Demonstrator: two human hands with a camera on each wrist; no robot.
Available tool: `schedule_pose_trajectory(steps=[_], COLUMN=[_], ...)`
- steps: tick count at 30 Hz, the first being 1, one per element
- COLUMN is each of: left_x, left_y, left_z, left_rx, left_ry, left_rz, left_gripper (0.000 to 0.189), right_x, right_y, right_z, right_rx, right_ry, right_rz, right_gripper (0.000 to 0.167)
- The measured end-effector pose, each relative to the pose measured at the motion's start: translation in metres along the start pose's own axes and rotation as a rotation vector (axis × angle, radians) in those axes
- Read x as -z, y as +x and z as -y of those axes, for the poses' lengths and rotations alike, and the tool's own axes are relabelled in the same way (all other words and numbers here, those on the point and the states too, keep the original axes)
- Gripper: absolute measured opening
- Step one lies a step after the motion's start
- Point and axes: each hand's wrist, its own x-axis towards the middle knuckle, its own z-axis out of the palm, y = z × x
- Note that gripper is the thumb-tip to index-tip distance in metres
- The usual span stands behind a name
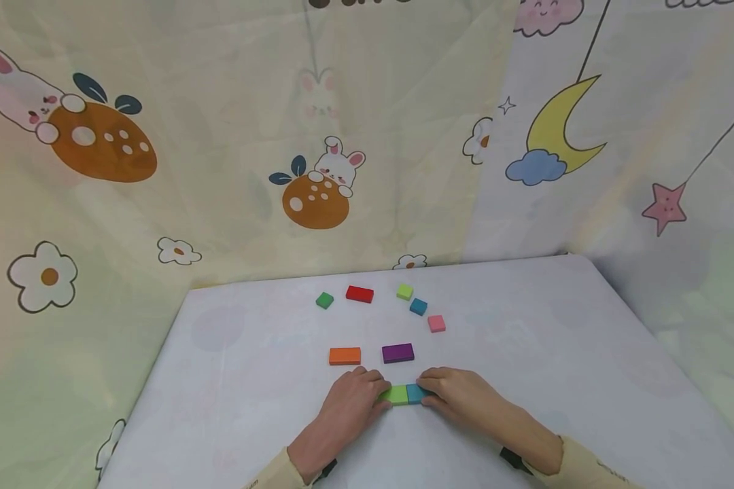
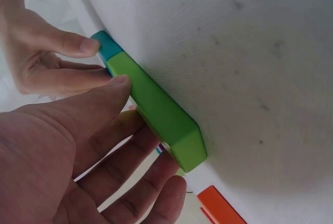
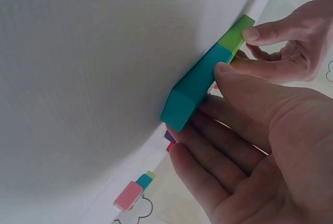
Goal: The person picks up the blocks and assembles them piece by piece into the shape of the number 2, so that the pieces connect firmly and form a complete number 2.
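Observation:
On the white table, a light green block [image 1: 397, 394] and a blue block [image 1: 414, 394] lie end to end in one row, their ends meeting. My left hand [image 1: 356, 399] pinches the light green block between thumb and fingers, as the left wrist view shows along the long green block [image 2: 156, 101]. From the other side my right hand [image 1: 465, 396] pinches the blue block, whose teal side [image 3: 200, 81] shows in the right wrist view. The hands face each other and cover the outer ends of the row in the head view.
Just beyond the hands lie an orange block [image 1: 345, 356] and a purple block [image 1: 398, 353]. Farther back are a green block [image 1: 325, 300], a red block [image 1: 359, 294], a small lime block [image 1: 405, 291], a small blue block [image 1: 418, 307] and a pink block [image 1: 437, 323]. A printed curtain [image 1: 232, 170] hangs behind.

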Motion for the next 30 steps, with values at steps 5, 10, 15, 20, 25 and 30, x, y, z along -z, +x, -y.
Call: schedule_pose_trajectory(steps=[5,10,15,20,25,30], left_x=[0.0013,-0.0002,-0.0012,-0.0023,-0.0025,-0.0013], left_y=[-0.0008,-0.0013,-0.0015,-0.0020,-0.0022,-0.0021], left_z=[-0.0008,-0.0001,0.0014,0.0019,0.0020,0.0016], left_rx=[-0.001,-0.001,0.006,0.004,-0.003,-0.002], left_ry=[0.004,-0.001,-0.025,-0.032,-0.020,-0.014], left_rz=[-0.002,-0.013,-0.014,-0.025,-0.035,-0.027], left_gripper=[0.030,0.030,0.029,0.028,0.028,0.029], right_x=[0.0004,0.0017,0.0023,0.0009,-0.0006,-0.0017], right_y=[-0.0004,-0.0012,-0.0016,-0.0018,-0.0019,-0.0023], right_z=[0.0005,0.0016,0.0026,0.0021,0.0011,0.0003], right_rx=[-0.005,-0.016,-0.028,-0.027,-0.022,-0.004], right_ry=[0.004,0.009,0.019,0.025,0.031,0.025], right_rz=[0.004,0.011,0.019,0.008,-0.004,-0.032], right_gripper=[0.033,0.034,0.034,0.034,0.034,0.033])
